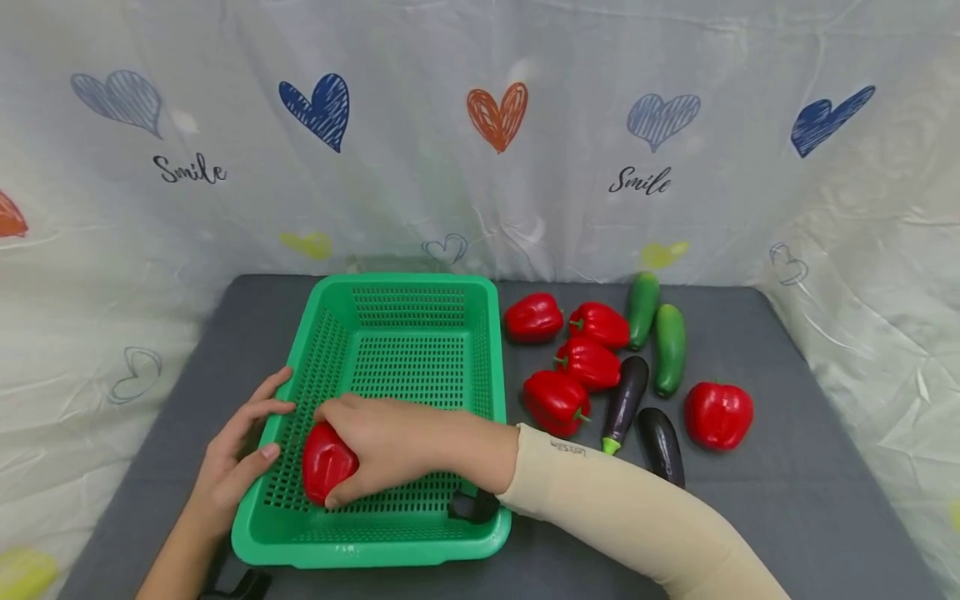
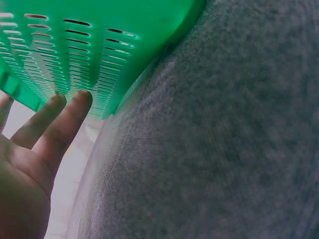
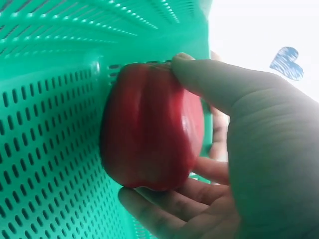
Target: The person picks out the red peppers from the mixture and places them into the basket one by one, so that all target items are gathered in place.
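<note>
In the head view, my right hand [image 1: 382,446] reaches into the green plastic basket [image 1: 371,554] and grips a red bell pepper [image 1: 327,467] near its left wall. The right wrist view shows thumb and fingers around this bell pepper [image 3: 149,129], close to the basket's perforated bottom and side. Whether the pepper touches the bottom is unclear. My left hand [image 1: 234,458] rests against the basket's left rim. Its fingers [image 2: 65,122] extend loosely along the outer wall in the left wrist view, holding nothing.
Right of the basket lie several red bell peppers [image 1: 555,402], two eggplants [image 1: 627,398] and two cucumbers [image 1: 670,350]. Another red bell pepper [image 1: 718,415] sits farther right. A white curtain [image 1: 420,167] with printed hearts hangs behind the grey table [image 1: 795,500].
</note>
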A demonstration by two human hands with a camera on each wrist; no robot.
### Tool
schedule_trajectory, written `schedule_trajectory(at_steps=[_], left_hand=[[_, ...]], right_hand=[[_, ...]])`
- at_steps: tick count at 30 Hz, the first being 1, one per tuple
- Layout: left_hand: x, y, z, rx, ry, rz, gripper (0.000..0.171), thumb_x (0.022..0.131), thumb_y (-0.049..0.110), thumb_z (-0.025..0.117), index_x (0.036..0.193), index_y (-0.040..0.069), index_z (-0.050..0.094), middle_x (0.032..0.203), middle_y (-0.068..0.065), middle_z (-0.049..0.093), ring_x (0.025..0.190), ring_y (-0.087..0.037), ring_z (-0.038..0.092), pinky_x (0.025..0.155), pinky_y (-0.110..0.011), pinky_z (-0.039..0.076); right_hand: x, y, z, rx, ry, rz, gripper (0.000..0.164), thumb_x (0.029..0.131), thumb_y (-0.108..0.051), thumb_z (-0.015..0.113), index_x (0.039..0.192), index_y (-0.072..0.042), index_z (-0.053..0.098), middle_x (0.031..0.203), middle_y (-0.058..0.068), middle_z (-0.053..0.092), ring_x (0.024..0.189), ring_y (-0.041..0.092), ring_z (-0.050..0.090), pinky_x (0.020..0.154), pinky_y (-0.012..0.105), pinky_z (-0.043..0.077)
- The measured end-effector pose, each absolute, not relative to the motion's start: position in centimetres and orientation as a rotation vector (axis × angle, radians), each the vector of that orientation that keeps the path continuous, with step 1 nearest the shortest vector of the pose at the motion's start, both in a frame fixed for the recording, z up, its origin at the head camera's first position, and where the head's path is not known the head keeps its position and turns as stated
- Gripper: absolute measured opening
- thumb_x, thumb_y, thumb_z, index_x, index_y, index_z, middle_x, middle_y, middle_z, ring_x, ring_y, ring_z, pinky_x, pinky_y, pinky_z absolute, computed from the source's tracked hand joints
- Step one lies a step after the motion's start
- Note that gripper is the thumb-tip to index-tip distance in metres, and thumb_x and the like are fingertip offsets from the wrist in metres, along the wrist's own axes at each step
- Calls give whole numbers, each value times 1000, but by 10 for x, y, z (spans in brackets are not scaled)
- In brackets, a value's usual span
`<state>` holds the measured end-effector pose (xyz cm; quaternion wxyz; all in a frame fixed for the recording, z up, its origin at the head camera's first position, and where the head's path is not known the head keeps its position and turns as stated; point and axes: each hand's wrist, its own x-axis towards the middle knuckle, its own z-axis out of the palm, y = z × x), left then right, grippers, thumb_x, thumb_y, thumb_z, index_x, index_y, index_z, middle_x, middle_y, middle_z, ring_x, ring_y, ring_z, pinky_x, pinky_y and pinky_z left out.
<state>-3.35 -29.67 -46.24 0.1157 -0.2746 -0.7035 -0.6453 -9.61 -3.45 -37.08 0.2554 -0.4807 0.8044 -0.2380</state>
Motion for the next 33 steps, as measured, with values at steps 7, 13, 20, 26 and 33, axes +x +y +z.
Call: schedule_trajectory(at_steps=[7, 13, 20, 26, 33], left_hand=[[-34, -296, -461, -826, -2043, -1894, 45, 93, -22, 44, 137, -20, 52, 172, -29, 33, 164, -30, 26, 123, -26, 29], [-35, -296, -462, -829, -2050, -1894, 46, 93, -22, 43, 138, -20, 52, 173, -28, 32, 164, -29, 26, 123, -25, 29], [-36, -296, -464, -828, -2039, -1906, 46, 93, -22, 42, 138, -20, 51, 173, -28, 32, 164, -29, 26, 122, -25, 29], [-36, -296, -464, -843, -2029, -1910, 47, 92, -23, 41, 138, -20, 51, 173, -29, 32, 164, -30, 26, 122, -25, 29], [-37, -296, -464, -863, -2014, -1905, 47, 92, -24, 41, 137, -21, 51, 172, -30, 33, 163, -31, 27, 123, -26, 29]], right_hand=[[-96, -37, -377, -1284, 2154, -613, 83, 91, -51, 86, 154, -16, 45, 130, -13, 54, 105, -4, 53, 77, 11, 52], [-94, -39, -380, -1267, 2149, -588, 83, 92, -53, 86, 155, -17, 45, 129, -15, 55, 104, -5, 54, 78, 11, 51], [-90, -42, -380, -1267, 2152, -537, 84, 91, -55, 85, 156, -20, 45, 131, -14, 55, 105, -4, 54, 79, 12, 51], [-89, -42, -381, -1275, 2144, -531, 86, 92, -56, 85, 159, -20, 44, 135, -14, 55, 107, -5, 54, 80, 12, 51], [-90, -43, -382, -1327, 2151, -496, 89, 92, -58, 84, 162, -20, 42, 137, -15, 52, 111, -5, 50, 84, 11, 49]])
